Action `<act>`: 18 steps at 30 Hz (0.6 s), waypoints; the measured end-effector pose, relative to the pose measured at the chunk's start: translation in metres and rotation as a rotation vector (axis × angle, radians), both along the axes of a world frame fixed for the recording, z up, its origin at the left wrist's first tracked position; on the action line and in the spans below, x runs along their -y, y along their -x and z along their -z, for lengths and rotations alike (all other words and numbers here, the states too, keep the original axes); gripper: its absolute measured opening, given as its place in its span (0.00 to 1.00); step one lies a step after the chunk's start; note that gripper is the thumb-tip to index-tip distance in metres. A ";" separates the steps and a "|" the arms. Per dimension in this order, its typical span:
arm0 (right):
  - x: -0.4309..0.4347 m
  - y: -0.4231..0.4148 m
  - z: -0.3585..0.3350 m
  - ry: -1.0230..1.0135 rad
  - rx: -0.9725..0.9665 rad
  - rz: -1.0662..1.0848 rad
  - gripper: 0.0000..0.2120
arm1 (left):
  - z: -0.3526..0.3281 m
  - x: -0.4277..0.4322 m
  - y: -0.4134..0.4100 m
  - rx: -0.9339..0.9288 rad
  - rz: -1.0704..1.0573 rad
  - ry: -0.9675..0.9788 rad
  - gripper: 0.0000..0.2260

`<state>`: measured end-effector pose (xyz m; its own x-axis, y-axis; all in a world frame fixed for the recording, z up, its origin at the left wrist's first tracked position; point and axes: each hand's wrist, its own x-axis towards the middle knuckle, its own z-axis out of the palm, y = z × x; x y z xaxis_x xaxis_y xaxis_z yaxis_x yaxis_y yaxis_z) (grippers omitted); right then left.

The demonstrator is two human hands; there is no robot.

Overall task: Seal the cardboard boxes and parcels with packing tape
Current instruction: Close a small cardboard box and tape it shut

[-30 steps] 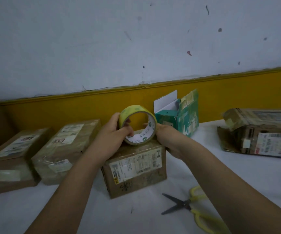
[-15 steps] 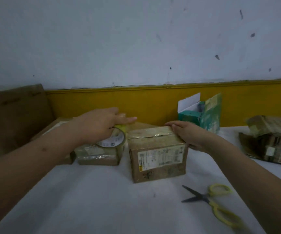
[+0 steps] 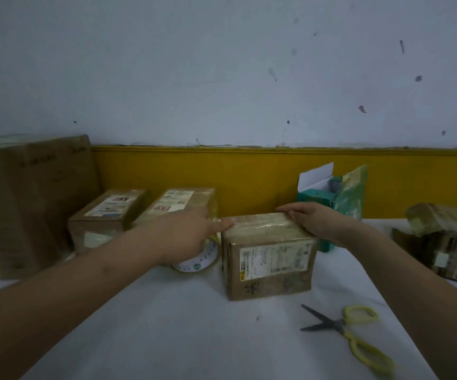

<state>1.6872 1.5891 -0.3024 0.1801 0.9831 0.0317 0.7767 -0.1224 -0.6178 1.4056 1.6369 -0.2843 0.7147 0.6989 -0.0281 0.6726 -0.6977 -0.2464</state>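
Box (image 3: 270, 253), frame centre: top seam ran left-right. Left hand (image 3: 183, 237) covered the tape roll (image 3: 198, 263) just left, forefinger touching the box edge; its hold on the roll could not be told. Right hand (image 3: 313, 222) lay open, pressing the top right corner.

White table (image 3: 167, 325) bears boxes (image 3: 268, 259), tape roll (image 3: 200, 263), scissors (image 3: 342, 327) (yellow-handled).

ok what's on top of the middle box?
A clear tape strip across the box top; left hand, gripping the roll, presses its left end; right hand rests on the right edge. Seam beneath is hidden.
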 end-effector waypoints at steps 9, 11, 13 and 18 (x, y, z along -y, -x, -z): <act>-0.001 0.092 0.009 0.046 0.599 -0.156 0.40 | 0.039 0.010 -0.012 0.296 0.028 -0.032 0.29; -0.001 0.089 0.010 0.096 0.614 -0.196 0.45 | 0.039 0.008 -0.007 0.447 0.005 0.084 0.34; 0.000 0.075 -0.001 0.140 0.632 -0.265 0.40 | 0.039 0.010 0.001 0.700 -0.082 0.293 0.40; -0.004 0.069 -0.010 0.211 0.641 -0.365 0.34 | 0.062 0.037 -0.016 1.069 -0.191 0.534 0.19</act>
